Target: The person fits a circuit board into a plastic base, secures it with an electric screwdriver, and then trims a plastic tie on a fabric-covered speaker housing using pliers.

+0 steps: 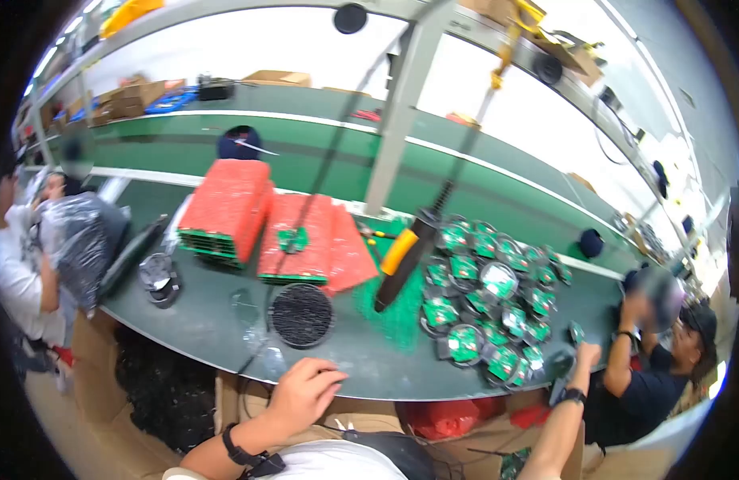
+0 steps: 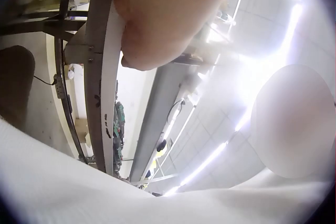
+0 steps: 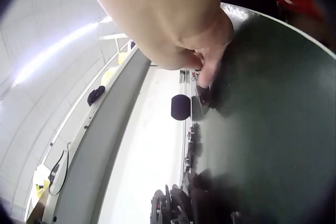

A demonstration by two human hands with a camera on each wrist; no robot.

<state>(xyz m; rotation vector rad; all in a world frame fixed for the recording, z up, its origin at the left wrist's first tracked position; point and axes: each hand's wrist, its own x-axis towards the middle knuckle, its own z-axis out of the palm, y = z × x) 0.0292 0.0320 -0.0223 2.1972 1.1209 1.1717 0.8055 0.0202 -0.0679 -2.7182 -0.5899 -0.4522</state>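
My left hand (image 1: 305,392) hangs over the table's front edge with loosely bent fingers and nothing in them; in the left wrist view that hand (image 2: 157,24) shows only in part. Before it on the table lies a round black bristly disc (image 1: 302,315). Far to the right, my right hand (image 1: 587,354) pinches a small part with a green face (image 1: 576,332). In the right wrist view, the right hand (image 3: 197,35) has its fingers on a dark part (image 3: 203,96) above the tabletop. Left of it is a pile of round parts with green boards (image 1: 464,342).
Red-wrapped stacks of green boards (image 1: 225,204) stand at the back left, near a clear round part (image 1: 159,276). A driver with a yellow grip (image 1: 400,252) hangs over the table. One person (image 1: 677,360) is at the right, another (image 1: 33,272) at the left.
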